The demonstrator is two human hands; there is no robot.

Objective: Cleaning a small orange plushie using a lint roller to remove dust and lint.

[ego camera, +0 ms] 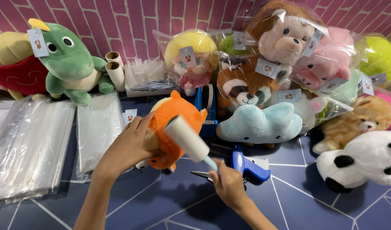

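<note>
orange plush toy [175,123] sits on the blue surface [161,200], gripped at its side by the left hand [129,145]. right hand [227,185] is closed around the handle of a lint roller [187,139] touching the toy. blue tagging gun [248,166] lies just beside.

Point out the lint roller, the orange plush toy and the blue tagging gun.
lint roller [187,138], head view, on its white roll.
orange plush toy [178,115], head view, on its upper back.
blue tagging gun [248,167], head view, on its body.
</note>
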